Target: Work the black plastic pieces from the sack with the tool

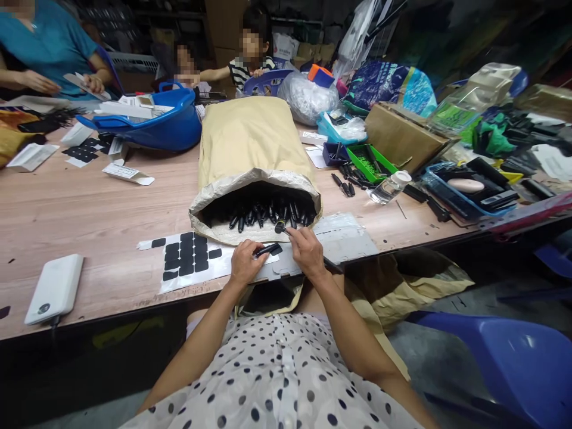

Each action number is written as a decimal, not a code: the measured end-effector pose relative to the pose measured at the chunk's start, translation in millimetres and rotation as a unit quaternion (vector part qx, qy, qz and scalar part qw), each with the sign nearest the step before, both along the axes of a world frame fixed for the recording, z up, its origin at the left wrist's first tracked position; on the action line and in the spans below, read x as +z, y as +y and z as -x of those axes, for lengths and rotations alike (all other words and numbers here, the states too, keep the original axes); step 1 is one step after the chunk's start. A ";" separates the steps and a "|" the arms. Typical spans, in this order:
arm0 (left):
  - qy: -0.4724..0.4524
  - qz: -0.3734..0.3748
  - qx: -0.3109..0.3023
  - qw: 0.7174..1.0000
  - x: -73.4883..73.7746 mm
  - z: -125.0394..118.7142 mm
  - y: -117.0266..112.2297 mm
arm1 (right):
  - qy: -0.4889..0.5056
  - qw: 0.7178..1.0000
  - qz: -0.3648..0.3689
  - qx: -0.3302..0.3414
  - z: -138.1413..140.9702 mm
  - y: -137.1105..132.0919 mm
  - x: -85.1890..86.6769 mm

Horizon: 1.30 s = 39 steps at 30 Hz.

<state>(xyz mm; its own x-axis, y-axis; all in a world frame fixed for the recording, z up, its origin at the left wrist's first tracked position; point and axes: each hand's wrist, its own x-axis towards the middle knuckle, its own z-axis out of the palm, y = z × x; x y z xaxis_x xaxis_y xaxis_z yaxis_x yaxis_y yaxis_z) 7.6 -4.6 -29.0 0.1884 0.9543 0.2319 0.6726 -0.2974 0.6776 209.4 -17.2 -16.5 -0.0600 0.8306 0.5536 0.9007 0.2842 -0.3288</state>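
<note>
My left hand (243, 262) rests at the table's near edge, its fingers closed round a slim black plastic part (267, 249) that points right. Just to the right, my right hand (305, 249) pinches a small round black piece (280, 227) between thumb and forefinger, close to the bag's mouth. Directly behind both hands lies a tan paper sack (250, 149) on its side, its open end full of several more black parts (263, 213). A white backing sheet (192, 268) with black adhesive pads (183, 256) lies left of my left hand.
A white power bank (54, 289) sits at the near left. A blue basket (154, 122), white cartons, a green tray (369, 162), a plastic bottle (389, 186) and bags crowd the far side. Other people sit across the table. A blue chair (504, 357) stands at the lower right.
</note>
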 end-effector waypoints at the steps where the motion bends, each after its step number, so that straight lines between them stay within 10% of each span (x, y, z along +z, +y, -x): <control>1: -0.001 -0.001 -0.001 1.000 -0.6 -0.1 0.1 | 0.028 1.000 -0.005 0.008 2.4 -4.3 3.0; 24: -0.015 0.028 -0.005 0.999 -0.9 -1.5 1.1 | 0.057 0.994 0.047 0.084 34.5 -40.5 16.3; 39: -0.031 0.034 0.000 0.999 8.2 -1.5 -2.5 | -0.031 0.996 0.019 -0.079 -11.7 -3.4 -21.1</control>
